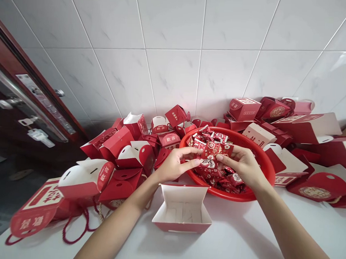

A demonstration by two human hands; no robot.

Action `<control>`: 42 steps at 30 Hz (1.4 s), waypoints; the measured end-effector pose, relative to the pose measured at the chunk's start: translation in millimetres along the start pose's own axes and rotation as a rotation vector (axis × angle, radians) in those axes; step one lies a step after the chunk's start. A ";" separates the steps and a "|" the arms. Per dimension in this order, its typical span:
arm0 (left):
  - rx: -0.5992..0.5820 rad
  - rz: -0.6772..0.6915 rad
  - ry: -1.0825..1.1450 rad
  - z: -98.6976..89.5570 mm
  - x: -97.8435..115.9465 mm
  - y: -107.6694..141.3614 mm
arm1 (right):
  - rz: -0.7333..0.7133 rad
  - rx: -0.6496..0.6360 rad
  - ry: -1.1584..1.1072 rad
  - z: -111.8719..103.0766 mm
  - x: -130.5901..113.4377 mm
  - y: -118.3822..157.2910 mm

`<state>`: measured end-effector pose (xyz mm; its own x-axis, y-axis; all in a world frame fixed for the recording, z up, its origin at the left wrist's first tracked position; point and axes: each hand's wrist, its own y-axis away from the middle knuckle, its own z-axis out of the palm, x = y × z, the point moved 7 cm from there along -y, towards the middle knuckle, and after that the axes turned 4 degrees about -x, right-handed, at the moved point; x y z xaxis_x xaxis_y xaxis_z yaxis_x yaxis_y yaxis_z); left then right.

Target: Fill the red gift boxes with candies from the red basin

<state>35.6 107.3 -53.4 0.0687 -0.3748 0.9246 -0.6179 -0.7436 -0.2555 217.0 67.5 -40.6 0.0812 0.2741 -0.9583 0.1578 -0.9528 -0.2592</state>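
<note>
Both hands hold red patterned candy packets [212, 156] above a round red basket [270, 170] filled with similar small packets. My left hand [178, 164] pinches the packets' left side between thumb and fingers. On their right side, my right hand [243, 165] grips them with the thumb in front and the fingers behind. Just in front of the basket, an open red box [183, 226] with a white inside stands on the white table, its lid flap raised. Nothing shows inside that box.
Many red gift boxes crowd the left side [87, 175] and the right side [319, 185] of the white table [231, 239], some with rope handles. A tiled wall [174, 26] rises behind. At the far left is a dark door with keys [41, 136].
</note>
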 end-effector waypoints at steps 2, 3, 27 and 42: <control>0.023 0.011 -0.058 -2.7 4.2 1.1 | 0.000 0.006 0.010 0.0 0.1 0.3; 0.037 0.018 -0.085 -3.9 6.0 1.5 | -0.001 0.009 0.020 0.1 -0.2 0.4; 0.079 0.218 -0.216 -29.5 80.0 35.5 | -0.076 0.059 -0.123 17.7 -25.6 22.5; -0.291 0.186 -0.484 -23.3 112.0 67.6 | 0.022 -0.022 -0.094 40.0 -33.2 34.5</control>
<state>-16.7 27.9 39.5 0.2459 -0.7452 0.6198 -0.8387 -0.4842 -0.2494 180.4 20.3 -22.6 -0.0081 0.2387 -0.9711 0.1788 -0.9551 -0.2363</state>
